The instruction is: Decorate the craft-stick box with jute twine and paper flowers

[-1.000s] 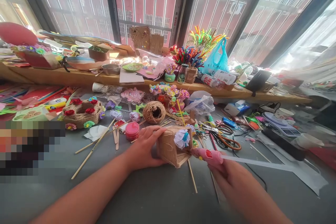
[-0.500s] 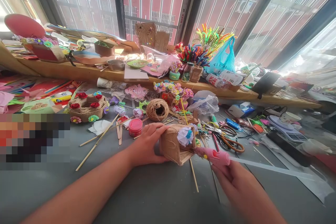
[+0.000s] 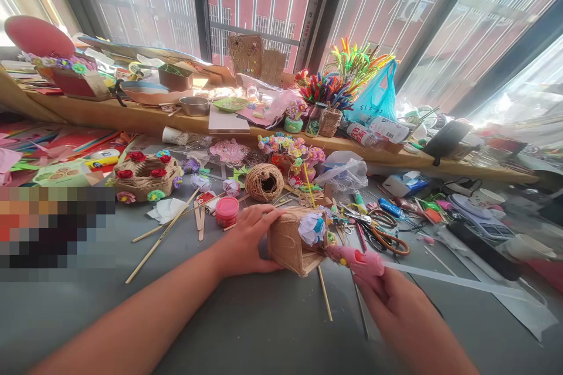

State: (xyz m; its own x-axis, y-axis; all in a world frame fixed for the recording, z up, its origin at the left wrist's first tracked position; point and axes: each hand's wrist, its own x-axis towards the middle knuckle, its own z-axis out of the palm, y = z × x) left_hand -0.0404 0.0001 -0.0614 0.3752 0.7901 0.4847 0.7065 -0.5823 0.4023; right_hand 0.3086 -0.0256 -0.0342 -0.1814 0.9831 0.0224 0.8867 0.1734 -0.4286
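My left hand grips the left side of a small twine-covered box, tilted so its open side faces right. A white and blue paper flower sits at the box's opening. In my right hand is a pink hot glue gun, a long clear glue stick running out of its back. The gun's nozzle is at the box's right edge; whether it touches cannot be made out. A ball of twine lies behind the box, and a pink lidded tub stands to its left.
Thin wooden sticks lie on the grey table at left. Scissors, a kitchen scale and a black bar-shaped object lie at right. A twine basket with roses stands back left. Along the window runs a cluttered ledge.
Almost nothing differs. Both hands, the box and the glue gun keep their places, while the view shifts very slightly.
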